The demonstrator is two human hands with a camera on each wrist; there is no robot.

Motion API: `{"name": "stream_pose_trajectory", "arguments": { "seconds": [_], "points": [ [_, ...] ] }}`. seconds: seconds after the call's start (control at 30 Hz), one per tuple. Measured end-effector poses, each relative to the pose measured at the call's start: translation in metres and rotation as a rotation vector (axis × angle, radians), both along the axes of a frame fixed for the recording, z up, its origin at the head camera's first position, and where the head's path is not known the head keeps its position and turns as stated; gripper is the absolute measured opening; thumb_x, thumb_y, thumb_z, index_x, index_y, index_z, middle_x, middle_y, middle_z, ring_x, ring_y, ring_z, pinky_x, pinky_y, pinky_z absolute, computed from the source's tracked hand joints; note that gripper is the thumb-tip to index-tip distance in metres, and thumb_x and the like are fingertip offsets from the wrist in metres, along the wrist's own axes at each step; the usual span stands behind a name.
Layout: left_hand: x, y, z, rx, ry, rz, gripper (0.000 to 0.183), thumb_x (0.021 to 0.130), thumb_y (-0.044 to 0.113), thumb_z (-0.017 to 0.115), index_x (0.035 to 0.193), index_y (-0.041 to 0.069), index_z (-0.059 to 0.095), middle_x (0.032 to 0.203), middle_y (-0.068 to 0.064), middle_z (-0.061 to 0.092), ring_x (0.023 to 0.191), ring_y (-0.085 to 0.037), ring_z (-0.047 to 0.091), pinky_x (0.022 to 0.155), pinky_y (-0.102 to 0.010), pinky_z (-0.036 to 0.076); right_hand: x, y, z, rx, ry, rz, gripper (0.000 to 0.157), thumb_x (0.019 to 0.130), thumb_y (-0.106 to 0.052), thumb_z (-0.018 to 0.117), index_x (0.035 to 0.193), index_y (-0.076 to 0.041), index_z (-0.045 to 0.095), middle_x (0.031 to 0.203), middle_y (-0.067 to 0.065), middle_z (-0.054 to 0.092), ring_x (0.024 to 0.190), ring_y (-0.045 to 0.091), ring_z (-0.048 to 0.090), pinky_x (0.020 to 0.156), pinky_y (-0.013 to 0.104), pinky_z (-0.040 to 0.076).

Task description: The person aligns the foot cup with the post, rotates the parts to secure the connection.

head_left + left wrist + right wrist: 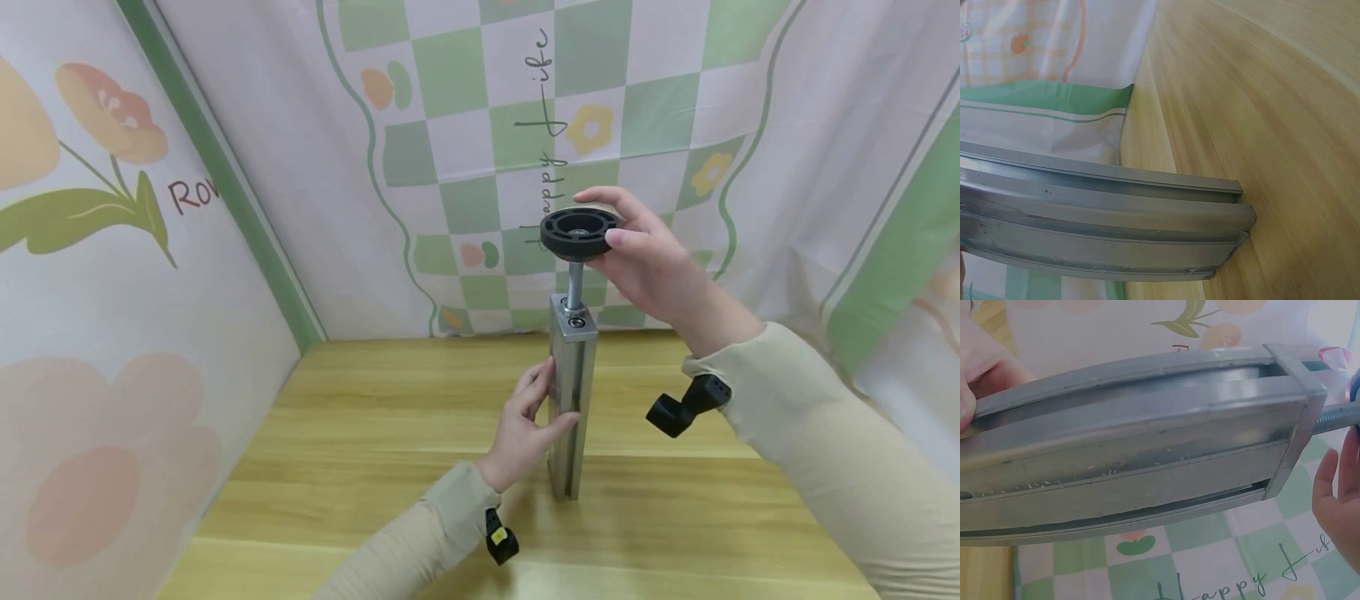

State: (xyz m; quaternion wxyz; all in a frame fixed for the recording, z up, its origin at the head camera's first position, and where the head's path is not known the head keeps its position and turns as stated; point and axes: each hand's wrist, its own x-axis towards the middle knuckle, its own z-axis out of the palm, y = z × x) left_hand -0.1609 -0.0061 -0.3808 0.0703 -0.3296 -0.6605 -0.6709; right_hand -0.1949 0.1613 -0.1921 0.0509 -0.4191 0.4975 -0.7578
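A silver aluminium profile (576,392) stands upright, its lower end at the wooden tabletop. My left hand (525,425) grips it about midway, thumb across the near side and fingers on the left. From the plate on its top end rises a threaded rod (575,286), capped by a black round levelling foot (566,247). My right hand (652,267) pinches this foot at its right edge, with the thumb on the near rim and the index finger raised behind. Long grooves run along the profile (1097,212) in the left wrist view. The right wrist view shows the end plate (1300,400) close up.
The wooden table (360,417) extends around the profile. Behind it hangs a checked green-and-white cloth (457,133), with a flower-printed cloth (105,308) at the left. A black wrist camera mount (678,412) sits on the right sleeve, another (501,542) on the left.
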Motion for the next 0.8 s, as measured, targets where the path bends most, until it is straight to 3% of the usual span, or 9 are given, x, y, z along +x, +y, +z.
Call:
{"name": "stream_pose_trajectory", "arguments": {
  "seconds": [0.37,0.6,0.8],
  "points": [
    [0.001,0.000,0.001,-0.002,-0.009,-0.003,0.067,0.086,-0.006,0.063,0.144,-0.005,0.028,0.145,-0.022,0.033,0.130,-0.033,0.039,0.113,-0.033,0.030,0.017,-0.009,0.006,0.078,0.020,-0.347,0.039,0.086,0.003,0.053,0.121,-0.015,0.050,0.113,0.005,0.056,0.101,0.014,0.059,0.090,0.020,0.049],
    [0.001,0.000,0.000,-0.003,-0.002,-0.001,0.068,0.086,-0.006,0.063,0.144,-0.005,0.028,0.145,-0.022,0.033,0.130,-0.033,0.039,0.113,-0.033,0.030,0.027,-0.014,0.010,0.142,0.031,-0.505,0.041,0.085,0.008,0.057,0.117,-0.015,0.047,0.108,0.005,0.055,0.094,0.011,0.060,0.081,0.015,0.052],
    [0.002,0.000,-0.001,-0.001,0.001,0.000,0.069,0.085,-0.008,0.063,0.144,-0.004,0.028,0.145,-0.021,0.032,0.129,-0.030,0.039,0.112,-0.028,0.032,0.035,-0.021,0.012,0.269,0.073,-0.742,0.045,0.082,-0.001,0.070,0.117,-0.016,0.046,0.102,-0.002,0.056,0.087,0.012,0.057,0.077,0.017,0.047]
  ]
}}
